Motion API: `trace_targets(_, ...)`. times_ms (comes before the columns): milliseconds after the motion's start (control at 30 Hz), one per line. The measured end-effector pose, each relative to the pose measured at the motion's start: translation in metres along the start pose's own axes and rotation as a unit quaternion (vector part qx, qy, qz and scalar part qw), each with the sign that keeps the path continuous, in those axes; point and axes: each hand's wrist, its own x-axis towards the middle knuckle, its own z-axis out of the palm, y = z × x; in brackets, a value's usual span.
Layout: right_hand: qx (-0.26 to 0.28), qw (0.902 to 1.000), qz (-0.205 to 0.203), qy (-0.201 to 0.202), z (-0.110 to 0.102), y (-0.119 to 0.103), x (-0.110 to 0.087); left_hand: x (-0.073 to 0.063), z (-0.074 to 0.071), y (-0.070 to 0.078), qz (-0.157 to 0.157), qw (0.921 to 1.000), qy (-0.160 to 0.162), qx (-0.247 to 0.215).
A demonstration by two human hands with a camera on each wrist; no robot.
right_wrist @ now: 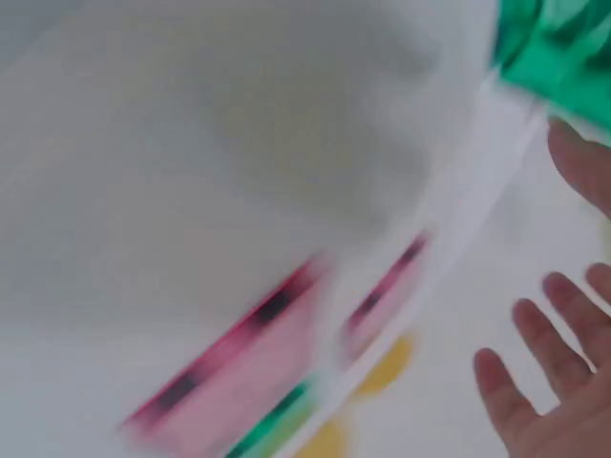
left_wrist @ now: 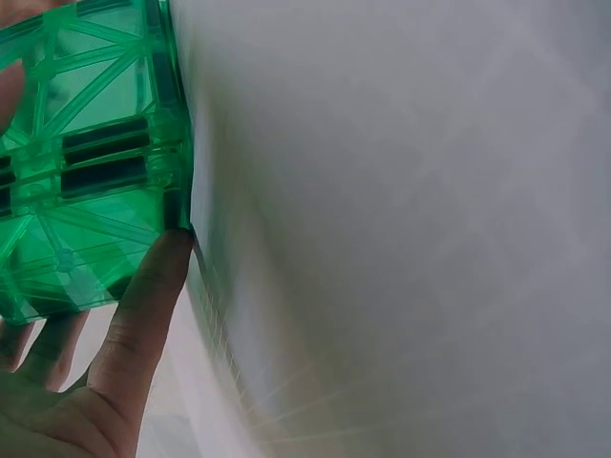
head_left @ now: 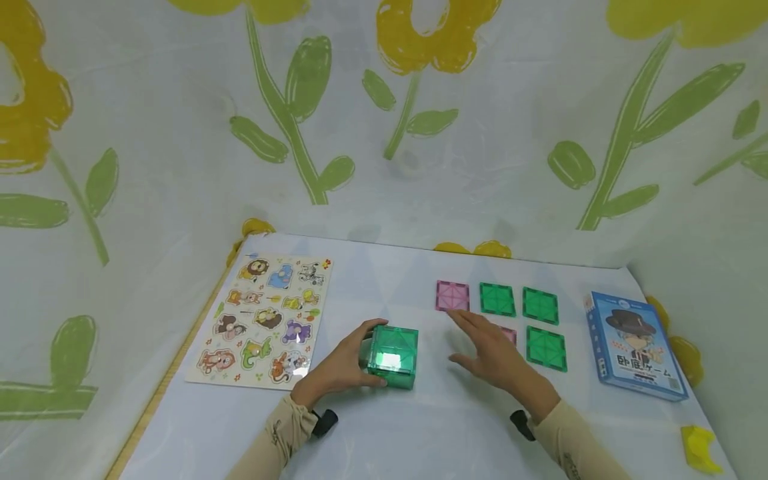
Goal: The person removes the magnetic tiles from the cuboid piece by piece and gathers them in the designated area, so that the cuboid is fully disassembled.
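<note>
A green see-through box built of magnetic tiles (head_left: 395, 348) stands on the white table. My left hand (head_left: 339, 367) grips it from the left, thumb along the near side and fingers at the far side. In the left wrist view, a finger lies against the lower edge of the green box (left_wrist: 95, 162). My right hand (head_left: 497, 350) hovers to the right of the box with fingers spread, holding nothing. Beyond its fingertips lies a pink magnetic tile (head_left: 453, 295). A second pink tile (head_left: 509, 334) is partly hidden behind that hand. The right wrist view is blurred.
Several flat green tiles (head_left: 497, 299) lie right of the pink ones. An animal puzzle board (head_left: 264, 320) occupies the table's left side. On the right are a blue game box (head_left: 636, 347) and a yellow piece (head_left: 699, 449). A flower-print curtain (head_left: 480, 180) hangs behind.
</note>
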Motion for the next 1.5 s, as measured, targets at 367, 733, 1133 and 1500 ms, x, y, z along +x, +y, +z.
trace_targets(367, -0.033, 0.9747, -0.216, 0.047, 0.041, -0.068, 0.033, 0.000, 0.001, -0.002, 0.021, 0.9998, -0.001, -0.003)
trace_targets(733, -0.038, 0.9650, -0.244, 0.087, 0.054, -0.063, 0.037, -0.001, 0.000, -0.005, 0.029, 0.9996, 0.002, -0.002)
trace_targets(1133, 0.136, 0.9668, -0.180, 0.121, 0.048, -0.066, 0.044, 0.000, -0.001, -0.003, 0.019, 0.9998, 0.002, -0.012)
trace_targets(1500, 0.281, 0.8964, 0.331, 0.091, -0.001, -0.023, 0.041, -0.002, -0.003, -0.001, 0.022, 0.9990, -0.022, -0.032)
